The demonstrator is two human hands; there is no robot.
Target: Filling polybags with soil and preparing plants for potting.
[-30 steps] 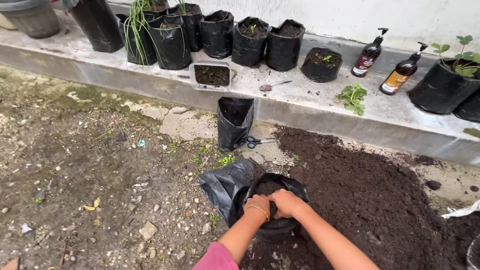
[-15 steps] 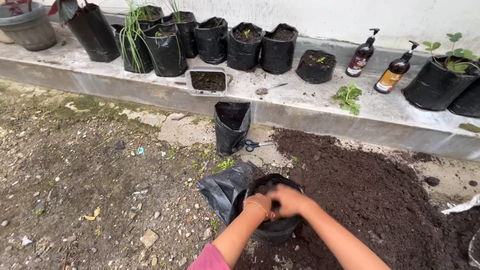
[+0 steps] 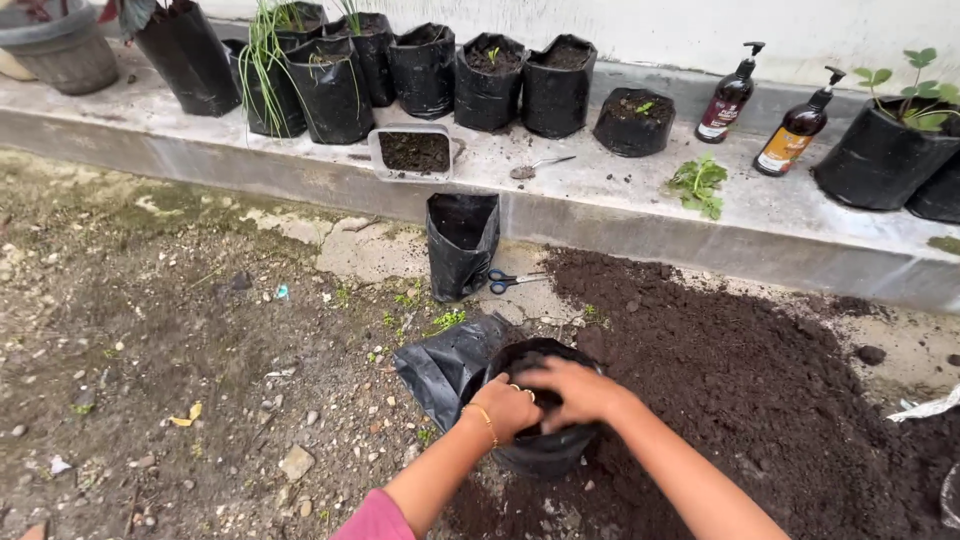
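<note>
Both hands are over the mouth of a black grow bag [image 3: 545,445] that stands on the ground at the edge of the soil pile [image 3: 740,400]. The left hand [image 3: 505,408] seems to grip the near rim, probably to keep the soft bag upright. The right hand [image 3: 570,390] lies palm down on the soil inside, fingers spread and holding nothing I can see. Beyond the hands stand an empty black bag [image 3: 462,245] and blue scissors [image 3: 510,281]. The soil level is hidden under the hands.
</note>
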